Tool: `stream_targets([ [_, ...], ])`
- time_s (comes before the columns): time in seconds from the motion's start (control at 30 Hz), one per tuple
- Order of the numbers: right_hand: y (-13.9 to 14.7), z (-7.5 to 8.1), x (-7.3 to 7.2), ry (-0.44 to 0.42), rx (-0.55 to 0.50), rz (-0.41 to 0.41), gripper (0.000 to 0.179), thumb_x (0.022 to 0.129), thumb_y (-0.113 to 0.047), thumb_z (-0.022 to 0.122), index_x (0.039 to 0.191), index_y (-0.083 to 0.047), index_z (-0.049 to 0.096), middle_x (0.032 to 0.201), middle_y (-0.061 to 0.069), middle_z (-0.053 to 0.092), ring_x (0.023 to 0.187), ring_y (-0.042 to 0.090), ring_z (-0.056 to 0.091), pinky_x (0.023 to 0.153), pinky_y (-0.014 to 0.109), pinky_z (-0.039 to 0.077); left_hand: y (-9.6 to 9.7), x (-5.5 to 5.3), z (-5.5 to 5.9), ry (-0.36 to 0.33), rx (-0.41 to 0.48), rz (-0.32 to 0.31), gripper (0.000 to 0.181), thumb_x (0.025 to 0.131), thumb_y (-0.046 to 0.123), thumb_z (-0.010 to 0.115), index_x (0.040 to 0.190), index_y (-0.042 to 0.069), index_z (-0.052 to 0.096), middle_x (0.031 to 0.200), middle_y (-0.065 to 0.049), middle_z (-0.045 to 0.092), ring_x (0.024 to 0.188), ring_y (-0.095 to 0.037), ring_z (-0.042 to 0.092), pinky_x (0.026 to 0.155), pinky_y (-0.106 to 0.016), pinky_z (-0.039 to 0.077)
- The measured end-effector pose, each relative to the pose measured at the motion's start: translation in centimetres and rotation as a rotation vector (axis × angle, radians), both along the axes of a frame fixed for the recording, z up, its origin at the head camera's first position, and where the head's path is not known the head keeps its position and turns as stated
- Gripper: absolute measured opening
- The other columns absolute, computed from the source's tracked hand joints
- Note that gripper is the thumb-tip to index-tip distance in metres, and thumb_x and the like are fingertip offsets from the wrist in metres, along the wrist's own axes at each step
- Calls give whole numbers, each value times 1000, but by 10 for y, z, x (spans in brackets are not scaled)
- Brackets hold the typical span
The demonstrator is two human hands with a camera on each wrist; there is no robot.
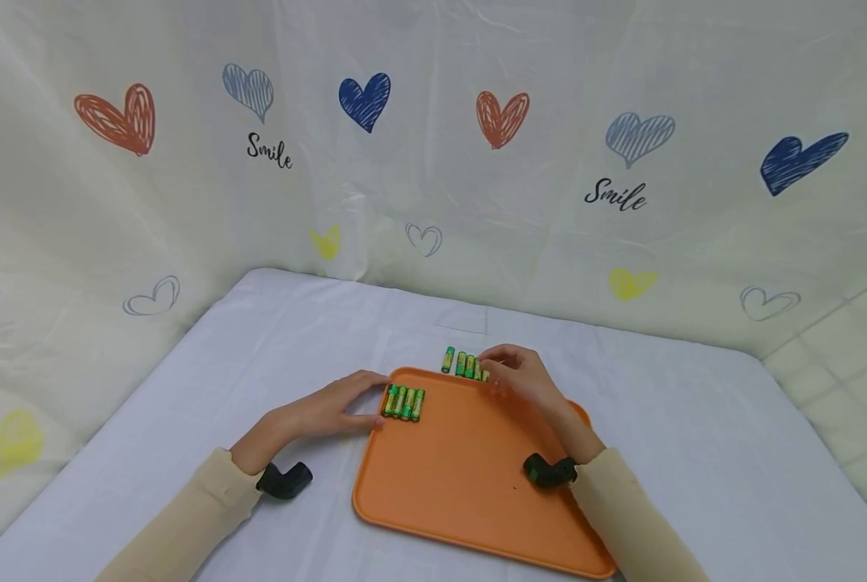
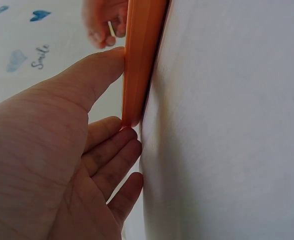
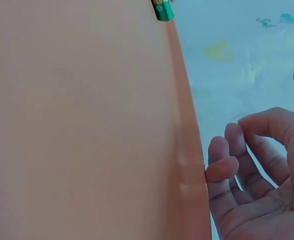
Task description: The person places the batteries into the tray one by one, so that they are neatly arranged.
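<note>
Batteries point(image 1: 408, 403), green-and-gold — four abreast in far L corner of orange tray point(image 1: 455, 469), outer row point(image 1: 470, 366) just past far rim. Now L hand point(image 1: 331, 406): thumb & fingers relaxed at tray's L edge, nothing gripped. Now R hand point(image 1: 518, 376): at far rim, just beside outer row, fingers bent — can't tell if pinching a batt.

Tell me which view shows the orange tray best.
The head view, because it shows nearly all of the orange tray. The left wrist view shows only its outer side; the right wrist view, part of its floor and one rim.
</note>
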State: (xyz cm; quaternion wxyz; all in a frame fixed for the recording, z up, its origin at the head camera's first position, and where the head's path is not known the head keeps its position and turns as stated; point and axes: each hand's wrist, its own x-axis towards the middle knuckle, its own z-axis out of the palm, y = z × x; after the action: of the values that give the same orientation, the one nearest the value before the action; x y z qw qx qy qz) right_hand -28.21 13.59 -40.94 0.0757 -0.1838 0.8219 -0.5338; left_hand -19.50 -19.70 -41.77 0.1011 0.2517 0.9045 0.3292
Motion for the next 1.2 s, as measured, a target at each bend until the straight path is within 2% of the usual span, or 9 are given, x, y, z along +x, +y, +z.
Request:
stream_targets([
  [0.13, 6, -1, -4, 2, 33, -15, 25, 95, -17, 65, 112, 1, 66, 90, 17, 65, 69, 18, 59, 59, 27, 50, 0, 0, 0, 3, 7, -4, 69, 92, 40, 67, 146, 8, 41, 145, -8, 44, 136, -25, 39, 113, -47, 32],
  [0.27, 11, -2, -7, 8, 46, 12, 26, 94, -13, 65, 114, 3, 65, 99, 22, 66, 73, 19, 63, 63, 28, 52, 1, 0, 0, -2, 11, 0, 69, 91, 40, 68, 146, 8, 40, 145, -8, 44, 136, -25, 39, 113, -47, 32],
  [0.4, 11, 3, -8, -32, 75, 30, 30, 92, -11, 67, 118, 4, 63, 109, 23, 65, 81, 18, 65, 68, 29, 53, 1, 0, 1, -15, 15, 6, 69, 91, 40, 68, 146, 10, 40, 146, -6, 43, 137, -23, 38, 113, -46, 31],
  [0.53, 14, -2, -13, -83, 79, 37, 35, 90, -11, 69, 121, 3, 62, 118, 22, 61, 87, 15, 65, 75, 28, 55, 2, 0, 1, -11, 16, 5, 69, 91, 40, 68, 146, 10, 40, 145, -6, 44, 136, -23, 39, 113, -46, 31],
  [0.8, 17, -4, -20, -117, 108, 63, 46, 90, -10, 70, 131, 3, 56, 114, 23, 57, 88, 17, 60, 73, 22, 52, 2, 1, 1, 7, 17, -1, 68, 91, 39, 68, 145, 8, 41, 144, -8, 45, 135, -25, 40, 112, -47, 32],
  [1.0, 18, -1, -22, -143, 179, 85, 47, 90, -16, 70, 131, 4, 57, 115, 19, 58, 88, 17, 57, 73, 23, 50, 2, 1, 2, 2, 10, 2, 68, 91, 39, 68, 146, 8, 41, 145, -7, 44, 136, -24, 39, 113, -47, 32],
  [1.2, 20, -3, -24, -123, 165, 110, 46, 91, -15, 70, 129, 6, 57, 112, 20, 58, 87, 18, 58, 73, 24, 51, 3, 2, 3, -4, 14, 6, 68, 91, 38, 69, 146, 9, 41, 145, -6, 44, 136, -24, 39, 113, -46, 31],
])
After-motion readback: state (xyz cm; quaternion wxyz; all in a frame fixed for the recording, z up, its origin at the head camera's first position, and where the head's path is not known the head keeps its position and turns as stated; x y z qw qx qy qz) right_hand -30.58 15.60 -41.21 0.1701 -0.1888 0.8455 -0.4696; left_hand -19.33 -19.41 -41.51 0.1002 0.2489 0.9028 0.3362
